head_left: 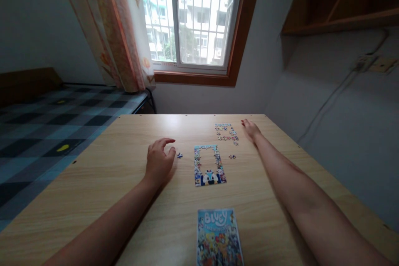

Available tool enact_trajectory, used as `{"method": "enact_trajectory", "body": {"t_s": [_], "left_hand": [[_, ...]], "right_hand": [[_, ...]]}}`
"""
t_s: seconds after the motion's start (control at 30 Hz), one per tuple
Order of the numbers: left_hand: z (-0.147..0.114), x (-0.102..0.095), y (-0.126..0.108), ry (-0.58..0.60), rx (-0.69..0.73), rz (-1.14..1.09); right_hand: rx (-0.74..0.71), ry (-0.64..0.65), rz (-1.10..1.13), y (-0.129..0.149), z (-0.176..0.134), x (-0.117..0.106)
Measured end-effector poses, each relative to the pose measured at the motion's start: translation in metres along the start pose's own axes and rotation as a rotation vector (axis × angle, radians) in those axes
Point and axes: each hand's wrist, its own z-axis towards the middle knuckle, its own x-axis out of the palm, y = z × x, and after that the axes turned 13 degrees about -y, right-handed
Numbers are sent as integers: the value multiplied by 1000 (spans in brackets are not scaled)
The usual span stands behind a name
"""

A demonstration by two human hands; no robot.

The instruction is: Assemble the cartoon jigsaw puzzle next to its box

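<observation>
Puzzle frame (210, 178), border joined, centre unfilled, on bench (93, 199), w/ loose pcs (229, 138) unplaced beyond it to R, lone pc (180, 156) just L, L grip (159, 156) open near that, R grip (250, 129) far R of frame, contents can't tell, bench edge past loose pcs, more room L of frame.

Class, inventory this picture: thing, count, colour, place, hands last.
Partly built puzzle: 1, multicoloured, mid-table
Other puzzle pieces: count unclear, multicoloured, near the puzzle
Bluey picture: 1, bluish, table's near side
Table: 1, pale wood, centre
Bed: 1, blue checked, left
Curtain: 1, orange and cream, window's left
Window: 1, brown-framed, back wall
Building: 1, whitish, outside
Shelf: 1, brown, upper right
Socket: at least 1, pale, right wall
Cable: at least 1, grey, right wall
Left hand: 1, bare, beside puzzle pieces
Right hand: 1, bare, table's far right
</observation>
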Motion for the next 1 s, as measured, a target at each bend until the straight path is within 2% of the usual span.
{"method": "enact_trajectory", "body": {"t_s": [0.13,0.27,0.37,0.47,0.53,0.6,0.67,1.0], "left_hand": [[0,0,1,6,-1,-5],[0,0,1,11,-6,-4],[1,-1,1,18,4,-11],[1,-1,1,16,26,-16],[1,-1,2,10,37,-16],[0,0,3,3,39,-13],[-1,0,3,-3,45,-13],[-3,-1,-2,1,98,-7]], "right_hand": [[103,-106,-11,0,1,4],[114,-176,-7,5,-6,2],[29,-229,-3,20,-9,-6],[-121,-259,6,45,-12,-12],[-262,-235,-35,63,-15,-12],[-385,-158,-125,77,-21,-8],[-440,-68,-221,85,-27,-4],[-348,126,-416,91,-34,-7]]}}
